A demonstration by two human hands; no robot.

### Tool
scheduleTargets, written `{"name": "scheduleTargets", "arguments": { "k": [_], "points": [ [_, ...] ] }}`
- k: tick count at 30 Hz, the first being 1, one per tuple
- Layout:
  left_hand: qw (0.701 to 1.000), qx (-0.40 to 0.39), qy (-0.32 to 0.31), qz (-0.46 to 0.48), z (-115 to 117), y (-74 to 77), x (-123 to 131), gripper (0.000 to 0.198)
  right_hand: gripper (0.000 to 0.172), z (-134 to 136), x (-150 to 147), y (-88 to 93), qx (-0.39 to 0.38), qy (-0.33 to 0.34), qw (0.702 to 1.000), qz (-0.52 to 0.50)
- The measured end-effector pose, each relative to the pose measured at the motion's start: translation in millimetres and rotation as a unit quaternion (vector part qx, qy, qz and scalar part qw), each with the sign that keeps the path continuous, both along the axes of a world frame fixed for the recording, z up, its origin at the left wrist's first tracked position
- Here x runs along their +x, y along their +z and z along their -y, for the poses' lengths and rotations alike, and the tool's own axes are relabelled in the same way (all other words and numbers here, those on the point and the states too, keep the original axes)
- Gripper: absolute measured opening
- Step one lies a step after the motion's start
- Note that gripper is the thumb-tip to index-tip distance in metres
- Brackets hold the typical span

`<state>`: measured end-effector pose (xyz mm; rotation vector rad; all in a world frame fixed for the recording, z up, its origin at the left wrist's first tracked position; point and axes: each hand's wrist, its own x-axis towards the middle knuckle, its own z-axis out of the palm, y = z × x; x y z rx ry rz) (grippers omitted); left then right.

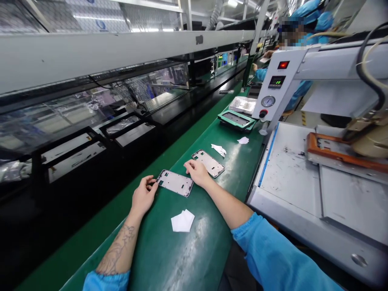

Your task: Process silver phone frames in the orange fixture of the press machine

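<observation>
- A person is sitting at a long green belt (209, 242), both forearms reaching forward, blue sleeves pushed up.
- A thin metal phone frame, the nearer frame (175, 182), is lying flat on the belt between the two hands.
- The left hand (144, 198) is curling loosely, its thumb and fingertips meeting the frame's left short end. Whether it is pinching that end or only touching it is too small to tell.
- The right hand (197, 171) is lying palm down with fingers lightly spread, its fingertips resting at the frame's far right corner, just beside a farther frame (209, 163).
- Handling judgement: the frame is looking thin and open in the middle, so holding it by its outer edges at both ends is likely gentler than pressing on its centre.
- Lifting both ends evenly is probably avoiding any twist, and it is keeping the nearer frame from sliding into the farther one.
- A folded white paper (182, 221) is lying on the belt close to the person, apart from the frame; smaller paper scraps (218, 149) are lying beyond.
- Further along, a green tray (236, 119) is sitting on the belt.
- To the right, a white bench (291, 178) is standing beside the belt, with a control box (277, 87) showing lit digits.
- A co-worker in blue (303, 85) is working well beyond.
</observation>
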<state>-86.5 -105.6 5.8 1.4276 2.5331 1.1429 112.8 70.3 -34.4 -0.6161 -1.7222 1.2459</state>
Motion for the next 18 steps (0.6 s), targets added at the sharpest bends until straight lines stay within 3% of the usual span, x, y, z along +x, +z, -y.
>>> {"name": "scheduleTargets", "arguments": {
  "k": [18],
  "points": [
    [1.0, -0.012, -0.005, -0.025, 0.6, 0.4, 2.4, 0.047, 0.027, 2.5, 1.9, 0.8, -0.008, 0.0, 1.0, 0.01]
  ]
}}
